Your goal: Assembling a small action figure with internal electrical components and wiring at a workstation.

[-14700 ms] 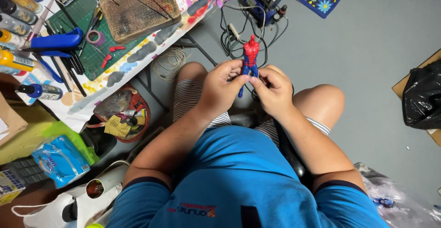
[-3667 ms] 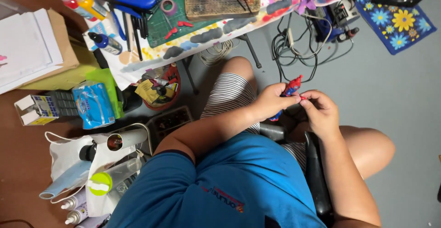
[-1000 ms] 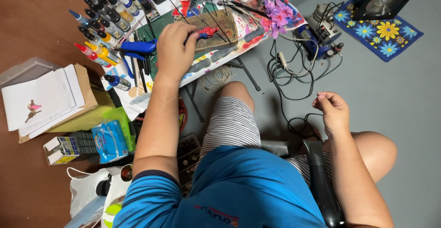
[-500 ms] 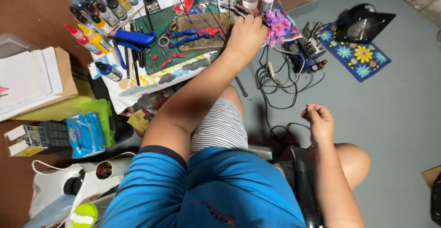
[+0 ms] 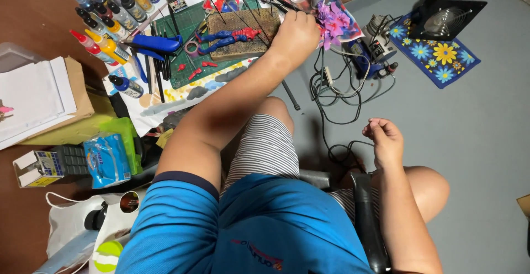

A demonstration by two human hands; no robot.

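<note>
My left hand reaches out to the low work table and rests at the right end of a brown block. Its fingers curl under, out of sight, beside a purple paper flower. Red and blue figure parts lie on top of the block, just left of the hand. Thin wire rods stick up from the block. My right hand hovers above my right knee, away from the table. Its fingers are curled with the thumb against them, and nothing shows between them.
A green cutting mat carries small red pieces and blue pliers. Paint bottles line the table's left end. Black cables and a small fan on a flowered mat lie on the grey floor. Boxes and a wipes pack sit at left.
My left hand has slid right along the table to the block's end. The figure parts now lie on the block. My right hand stays above my knee.
</note>
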